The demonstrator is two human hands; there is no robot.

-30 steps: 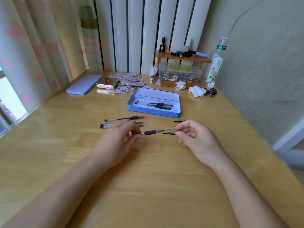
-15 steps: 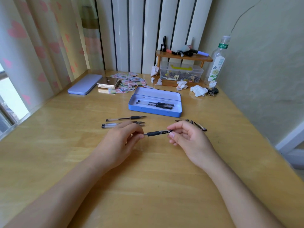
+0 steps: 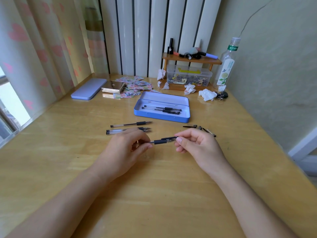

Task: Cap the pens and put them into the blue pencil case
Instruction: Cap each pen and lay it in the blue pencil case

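My left hand (image 3: 127,148) pinches the barrel of a clear pen with a black grip (image 3: 160,141), held level above the table. My right hand (image 3: 197,146) grips the pen's cap (image 3: 169,138), which sits over the pen's tip. The open blue pencil case (image 3: 161,115) lies just beyond, with several capped pens (image 3: 163,109) inside. Uncapped pens lie on the table left of centre: one (image 3: 131,124) apart, two more (image 3: 127,131) side by side, partly behind my left hand. Loose caps (image 3: 199,128) lie to the right, behind my right hand.
The case's blue lid (image 3: 89,89) lies at the far left by a small gold box (image 3: 113,86) and scattered stickers (image 3: 137,87). A wooden shelf (image 3: 191,60), clear storage box (image 3: 188,75), bottle (image 3: 226,66) and crumpled tissues (image 3: 206,95) stand along the back.
My right hand brought the cap from a short gap away onto the pen's tip. My left hand kept holding the barrel nearly still.
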